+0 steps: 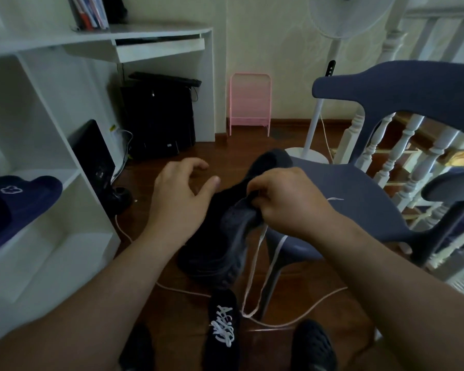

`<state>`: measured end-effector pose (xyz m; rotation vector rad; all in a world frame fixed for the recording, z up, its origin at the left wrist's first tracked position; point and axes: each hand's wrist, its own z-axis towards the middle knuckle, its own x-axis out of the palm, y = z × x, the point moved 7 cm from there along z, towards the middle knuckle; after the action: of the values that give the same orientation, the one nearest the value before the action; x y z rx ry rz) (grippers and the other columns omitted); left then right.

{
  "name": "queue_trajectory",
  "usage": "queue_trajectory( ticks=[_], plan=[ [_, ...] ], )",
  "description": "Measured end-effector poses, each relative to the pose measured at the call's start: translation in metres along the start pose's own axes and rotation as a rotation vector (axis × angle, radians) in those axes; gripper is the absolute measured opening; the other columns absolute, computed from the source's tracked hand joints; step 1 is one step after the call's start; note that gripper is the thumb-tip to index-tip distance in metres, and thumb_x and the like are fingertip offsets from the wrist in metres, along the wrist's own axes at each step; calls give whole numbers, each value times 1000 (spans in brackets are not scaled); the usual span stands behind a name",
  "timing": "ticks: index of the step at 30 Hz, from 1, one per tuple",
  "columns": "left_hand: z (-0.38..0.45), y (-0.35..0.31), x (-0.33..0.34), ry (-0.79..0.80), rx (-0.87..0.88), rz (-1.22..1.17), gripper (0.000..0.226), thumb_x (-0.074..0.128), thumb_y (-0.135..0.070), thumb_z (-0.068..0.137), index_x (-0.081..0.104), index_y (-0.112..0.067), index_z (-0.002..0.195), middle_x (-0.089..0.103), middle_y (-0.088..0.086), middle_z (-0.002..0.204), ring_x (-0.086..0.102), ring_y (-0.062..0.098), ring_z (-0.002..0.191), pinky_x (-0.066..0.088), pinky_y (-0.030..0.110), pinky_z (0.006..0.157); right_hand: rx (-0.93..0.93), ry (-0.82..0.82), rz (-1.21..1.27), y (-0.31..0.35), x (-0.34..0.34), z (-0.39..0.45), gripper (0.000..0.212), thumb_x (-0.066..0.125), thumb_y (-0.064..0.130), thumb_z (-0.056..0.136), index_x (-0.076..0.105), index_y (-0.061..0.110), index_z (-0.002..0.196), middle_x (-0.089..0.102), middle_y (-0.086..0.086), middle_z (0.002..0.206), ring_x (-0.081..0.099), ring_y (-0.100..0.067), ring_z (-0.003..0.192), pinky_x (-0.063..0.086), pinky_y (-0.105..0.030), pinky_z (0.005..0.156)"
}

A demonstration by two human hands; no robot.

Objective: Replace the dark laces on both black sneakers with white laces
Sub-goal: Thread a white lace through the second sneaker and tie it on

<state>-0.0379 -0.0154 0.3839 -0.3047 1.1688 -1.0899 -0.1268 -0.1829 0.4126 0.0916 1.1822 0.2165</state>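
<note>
A black sneaker (220, 236) is held up in the air at the middle of the view, its tongue towards me. My right hand (287, 202) pinches the top of that tongue. A white lace (255, 266) hangs down from under this hand in a long loop. My left hand (180, 199) hovers just left of the sneaker with fingers loosely spread and holds nothing. On the floor below stands a second black sneaker (224, 328) threaded with a white lace.
A blue plastic chair (359, 188) stands at the right, close behind the held sneaker. White shelves (51, 145) with a dark slipper (19, 199) fill the left. A pale cable (300, 314) runs across the wooden floor. My two feet in dark shoes (314, 346) show at the bottom.
</note>
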Motion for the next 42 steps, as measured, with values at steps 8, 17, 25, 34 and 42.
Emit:
queue_trajectory(
  ticks=[8,17,25,34,42],
  plan=[
    [-39,-23,61,596,-455,-694,38,61,-49,97,74,-20,119,80,1,109,75,20,109,54,46,107,-36,10,-2,20,2,-2,18,67,13,85,75,23,98,66,6,85,61,-13,81,55,-38,76],
    [-41,-7,78,490,-664,-1028,53,48,8,105,60,-23,146,71,13,133,70,36,120,53,56,107,218,-167,473,-25,-20,-9,21,74,18,93,61,29,107,71,11,79,67,-4,78,55,-25,74],
    [-42,-21,75,268,-616,-1193,76,51,9,102,33,-33,163,69,0,133,66,20,123,50,40,108,219,-191,435,-19,-15,-10,11,69,25,98,79,28,103,67,24,82,63,8,83,44,-7,71],
    [-38,-16,69,26,-619,-1209,25,47,-12,111,71,-18,119,77,10,119,74,29,113,57,49,102,227,-228,466,-8,-6,-1,9,69,29,96,77,32,101,69,23,89,64,5,90,52,-14,79],
    [-38,-11,56,-94,-473,-928,24,59,-12,106,73,-27,118,78,-7,113,72,13,115,55,45,107,194,-282,400,3,-7,0,12,69,25,96,77,31,103,66,25,87,66,7,89,53,-9,80]
  ],
)
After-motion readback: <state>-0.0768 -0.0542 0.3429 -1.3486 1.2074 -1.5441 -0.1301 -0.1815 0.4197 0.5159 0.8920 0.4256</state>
